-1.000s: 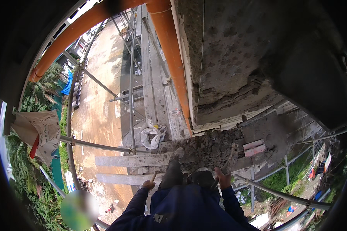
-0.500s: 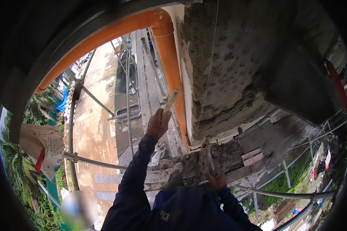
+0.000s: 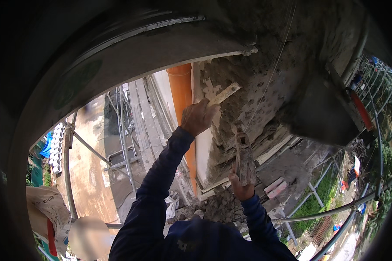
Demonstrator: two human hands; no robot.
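My left hand (image 3: 199, 116) is closed on a short, pale flat strip (image 3: 225, 93), raised in front of the rough, mortar-covered wall face (image 3: 252, 100) beside the orange vertical pipe (image 3: 180, 87). My right hand (image 3: 241, 185) grips a long mortar-caked tool (image 3: 244, 154), lifted below and right of the left hand, its far end near the wall. I cannot make out exactly what kind of tool it is. A thin string (image 3: 272, 71) runs down across the wall face.
Scaffold tubes (image 3: 67, 158) and planks (image 3: 141, 113) drop away to the left above a paved ground (image 3: 87, 174). Rubble (image 3: 215, 209) lies by my feet, with pink blocks (image 3: 274, 187) to the right. A hanging sack (image 3: 43, 202) is at lower left; a concrete overhang (image 3: 143, 48) is above.
Both hands have risen from beside my body toward the wall, the left higher, each with its tool. My view has tilted up, showing more of the overhang.
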